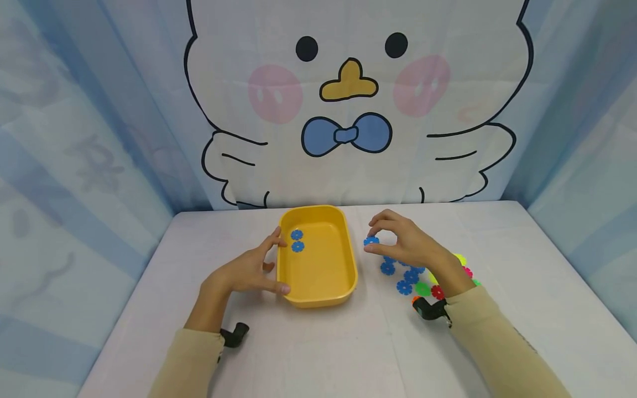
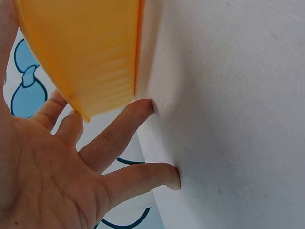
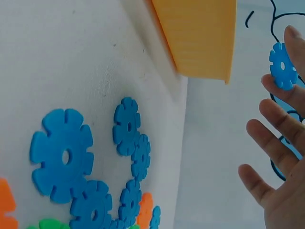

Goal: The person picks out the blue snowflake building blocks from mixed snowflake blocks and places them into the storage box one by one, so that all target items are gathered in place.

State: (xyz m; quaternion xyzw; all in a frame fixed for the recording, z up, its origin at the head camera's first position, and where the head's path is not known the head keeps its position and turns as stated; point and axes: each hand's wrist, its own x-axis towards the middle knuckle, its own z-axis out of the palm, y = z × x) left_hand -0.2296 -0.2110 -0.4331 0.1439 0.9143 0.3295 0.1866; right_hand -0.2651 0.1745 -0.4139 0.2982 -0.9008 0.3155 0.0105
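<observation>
A yellow tray (image 1: 318, 260) lies on the table with two blue snowflake discs (image 1: 297, 240) inside, near its left wall. My left hand (image 1: 251, 268) rests on the tray's left rim, thumb near the front corner and fingertips on the side; in the left wrist view two fingers (image 2: 121, 131) reach down to the tabletop. To the right of the tray, my right hand (image 1: 400, 237) pinches one blue snowflake disc (image 3: 283, 66) between thumb and index finger, raised above the table. Under and beside that hand lie several more blue discs (image 3: 64, 155).
Green discs (image 1: 423, 288), red discs (image 1: 438, 292) and yellow and orange ones lie in a loose pile beneath the right forearm. Black wrist cameras (image 1: 430, 308) stick out from both sleeves. A cartoon-printed curtain (image 1: 348, 182) hangs behind the table's far edge.
</observation>
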